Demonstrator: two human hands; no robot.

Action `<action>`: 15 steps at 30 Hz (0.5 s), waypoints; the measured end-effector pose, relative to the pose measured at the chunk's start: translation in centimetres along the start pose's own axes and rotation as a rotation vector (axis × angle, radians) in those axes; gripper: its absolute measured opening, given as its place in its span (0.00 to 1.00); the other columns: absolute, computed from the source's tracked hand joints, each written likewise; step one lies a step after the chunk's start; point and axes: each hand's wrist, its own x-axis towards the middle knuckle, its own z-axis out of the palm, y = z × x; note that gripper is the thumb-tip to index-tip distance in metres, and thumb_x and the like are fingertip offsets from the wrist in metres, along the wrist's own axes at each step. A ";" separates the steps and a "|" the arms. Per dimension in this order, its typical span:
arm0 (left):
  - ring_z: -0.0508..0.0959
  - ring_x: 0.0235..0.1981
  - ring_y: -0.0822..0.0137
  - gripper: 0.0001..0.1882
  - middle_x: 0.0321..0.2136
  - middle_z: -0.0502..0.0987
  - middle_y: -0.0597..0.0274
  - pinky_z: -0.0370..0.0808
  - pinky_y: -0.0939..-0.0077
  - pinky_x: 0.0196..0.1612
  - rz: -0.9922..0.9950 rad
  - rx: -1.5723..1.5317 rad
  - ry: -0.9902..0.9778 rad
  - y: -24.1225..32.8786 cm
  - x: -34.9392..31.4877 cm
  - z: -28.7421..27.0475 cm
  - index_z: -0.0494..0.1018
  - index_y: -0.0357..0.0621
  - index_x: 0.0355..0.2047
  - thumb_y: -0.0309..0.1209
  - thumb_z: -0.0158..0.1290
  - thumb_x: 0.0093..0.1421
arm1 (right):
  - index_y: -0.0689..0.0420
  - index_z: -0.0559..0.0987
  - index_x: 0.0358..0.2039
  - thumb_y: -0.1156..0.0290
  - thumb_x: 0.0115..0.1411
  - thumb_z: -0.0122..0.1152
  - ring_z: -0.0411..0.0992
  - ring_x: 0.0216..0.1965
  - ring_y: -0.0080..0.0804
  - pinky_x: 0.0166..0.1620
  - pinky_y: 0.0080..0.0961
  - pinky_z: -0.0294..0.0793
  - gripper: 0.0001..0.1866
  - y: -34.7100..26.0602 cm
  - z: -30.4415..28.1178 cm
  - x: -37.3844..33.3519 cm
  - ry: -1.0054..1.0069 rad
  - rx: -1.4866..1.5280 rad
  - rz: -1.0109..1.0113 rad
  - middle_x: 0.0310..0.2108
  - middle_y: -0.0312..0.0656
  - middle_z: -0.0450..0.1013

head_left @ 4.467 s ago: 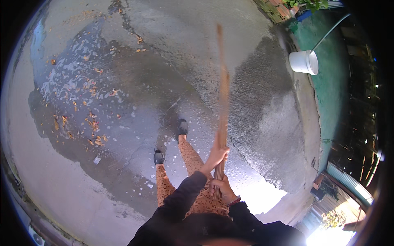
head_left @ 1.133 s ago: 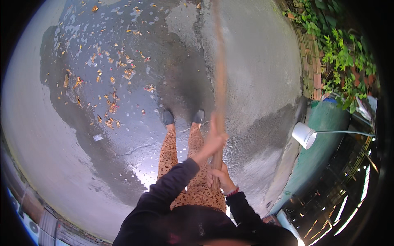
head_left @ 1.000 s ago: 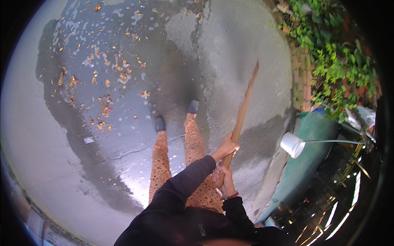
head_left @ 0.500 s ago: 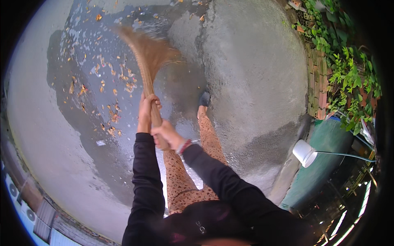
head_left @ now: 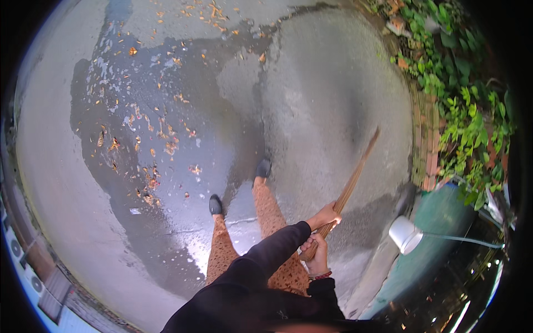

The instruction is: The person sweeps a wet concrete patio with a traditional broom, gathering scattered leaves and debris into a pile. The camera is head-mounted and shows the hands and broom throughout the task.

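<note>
Head view: at the left, yellow-brown leaves [head_left: 150, 180] lie scattered over the wet floor [head_left: 219, 141], near a pale scrap [head_left: 135, 211] too small to identify. Two dark shoes [head_left: 215, 204] stand right of them. Farther right, the right hand [head_left: 317, 250] is curled around the lower handle of the broom [head_left: 355, 175], and the left hand [head_left: 326, 215] is wrapped around it just above. The broom slants out to the right, well apart from the leaves. The step in hand looks like sweeping; the next stroke probably calls for bringing the bristles low and across toward the leaves. The broom shows narrow, so its bristle spread is hidden; whether its tip touches the floor cannot be told. Beyond, a thin pipe [head_left: 466, 239] at the white bucket [head_left: 405, 234] gets lost near the dark rim.
</note>
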 end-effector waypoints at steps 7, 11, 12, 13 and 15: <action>0.73 0.25 0.74 0.43 0.29 0.72 0.62 0.74 0.76 0.27 0.101 0.060 0.303 11.5 -7.9 -17.2 0.50 0.45 0.66 0.27 0.56 0.51 | 0.65 0.73 0.33 0.69 0.54 0.60 0.73 0.25 0.31 0.28 0.30 0.77 0.12 4.7 16.4 7.1 -0.297 -0.153 0.156 0.24 0.40 0.69; 0.70 0.18 0.71 0.22 0.22 0.69 0.63 0.70 0.75 0.20 0.161 -0.142 0.569 17.7 -15.6 -23.9 0.63 0.49 0.46 0.20 0.54 0.51 | 0.67 0.72 0.30 0.72 0.52 0.58 0.72 0.16 0.32 0.19 0.31 0.76 0.11 7.2 23.9 7.5 -0.560 -0.318 0.223 0.20 0.41 0.69; 0.70 0.17 0.72 0.23 0.21 0.68 0.63 0.69 0.77 0.20 0.209 -0.198 0.678 19.2 -16.1 -24.4 0.62 0.49 0.47 0.20 0.53 0.50 | 0.66 0.72 0.30 0.72 0.52 0.59 0.72 0.16 0.32 0.20 0.30 0.76 0.10 5.9 25.4 8.2 -0.631 -0.367 0.259 0.20 0.41 0.69; 0.70 0.17 0.71 0.24 0.20 0.68 0.64 0.70 0.77 0.20 0.314 -0.222 0.747 20.8 -16.1 -24.5 0.61 0.48 0.47 0.18 0.51 0.50 | 0.66 0.72 0.30 0.72 0.51 0.59 0.71 0.16 0.31 0.20 0.30 0.77 0.10 4.0 26.6 8.9 -0.691 -0.444 0.326 0.20 0.40 0.69; 0.70 0.16 0.68 0.25 0.19 0.68 0.62 0.71 0.74 0.17 0.538 -0.073 0.900 23.4 -15.1 -23.7 0.61 0.43 0.49 0.19 0.51 0.48 | 0.63 0.71 0.27 0.70 0.52 0.58 0.69 0.14 0.28 0.19 0.27 0.74 0.09 -0.8 27.6 10.3 -0.832 -0.455 0.327 0.18 0.38 0.68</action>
